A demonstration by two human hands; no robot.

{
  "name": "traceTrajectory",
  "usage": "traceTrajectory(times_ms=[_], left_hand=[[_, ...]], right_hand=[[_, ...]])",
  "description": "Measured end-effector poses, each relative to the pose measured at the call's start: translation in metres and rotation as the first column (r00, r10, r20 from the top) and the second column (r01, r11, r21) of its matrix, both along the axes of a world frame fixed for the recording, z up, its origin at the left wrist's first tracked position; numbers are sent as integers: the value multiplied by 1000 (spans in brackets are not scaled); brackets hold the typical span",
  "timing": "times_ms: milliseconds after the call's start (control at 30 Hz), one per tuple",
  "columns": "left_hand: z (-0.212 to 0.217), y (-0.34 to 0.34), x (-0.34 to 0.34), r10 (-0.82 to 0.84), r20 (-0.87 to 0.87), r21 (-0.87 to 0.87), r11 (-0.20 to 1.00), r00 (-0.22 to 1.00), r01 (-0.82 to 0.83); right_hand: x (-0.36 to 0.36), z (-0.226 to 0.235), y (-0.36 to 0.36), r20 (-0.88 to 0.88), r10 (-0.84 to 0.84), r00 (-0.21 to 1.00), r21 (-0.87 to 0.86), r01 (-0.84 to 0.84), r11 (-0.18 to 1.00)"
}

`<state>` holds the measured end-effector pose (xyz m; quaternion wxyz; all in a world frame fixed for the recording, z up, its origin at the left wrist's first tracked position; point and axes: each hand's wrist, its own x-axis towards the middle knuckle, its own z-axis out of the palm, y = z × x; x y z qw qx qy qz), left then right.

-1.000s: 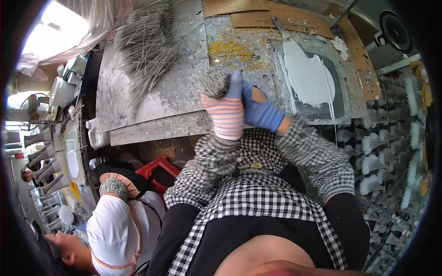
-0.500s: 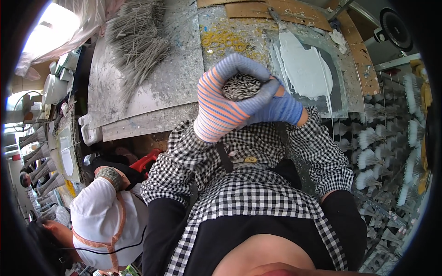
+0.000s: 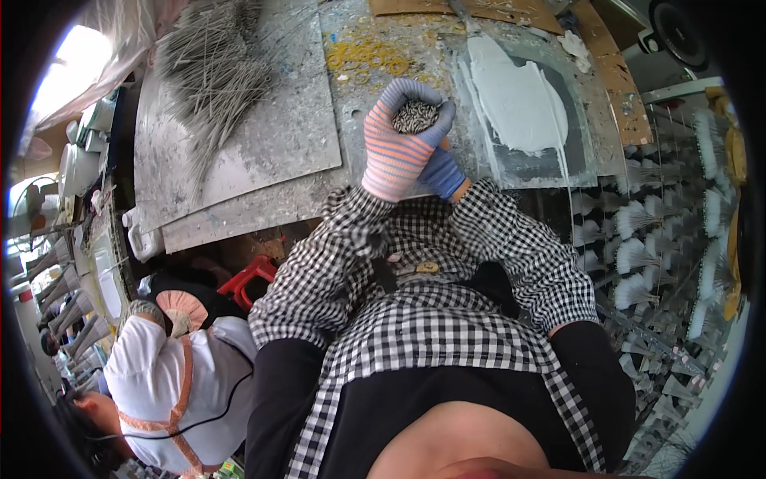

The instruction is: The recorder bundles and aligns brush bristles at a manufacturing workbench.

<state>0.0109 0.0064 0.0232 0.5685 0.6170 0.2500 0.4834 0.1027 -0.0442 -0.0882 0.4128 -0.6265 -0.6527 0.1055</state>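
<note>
Two gloved hands clamp one bundle of thin grey stiff wire rods, ends up. Blue-gloved right hand cups beneath; striped pink-and-blue gloved left hand has fingers wrapped tight around. Likely light, slippery, prone to splaying: grip mid-length. Beyond the fingertips, yellow rubber-band rings.

workbench: grey, paint-spattered | on it: heap of thin grey sticks | yellow rings | white paste slab | cardboard strips
</note>
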Motion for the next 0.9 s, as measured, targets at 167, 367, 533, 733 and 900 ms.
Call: traceTrajectory(times_ms=[167,367,533,733,900], left_hand=[[6,-10,-8,4,-37,140,990,999,2],[-29,-3,-2,25,-51,222,975,998,-13],[15,24,-20,-173,-309,297,917,935,268],[68,41,-7,-68,-537,779,341,841,526],[44,40,5,192,-906,420,320,376,849]], right_hand=[[-16,23,-11,-311,-116,943,-70,99,993],[-1,41,-7,-135,56,989,-9,-58,998],[-1,20,11,172,12,985,28,-17,999],[21,51,-13,-435,122,892,-397,-311,864],[21,15,-18,-124,169,978,-225,-193,955]])
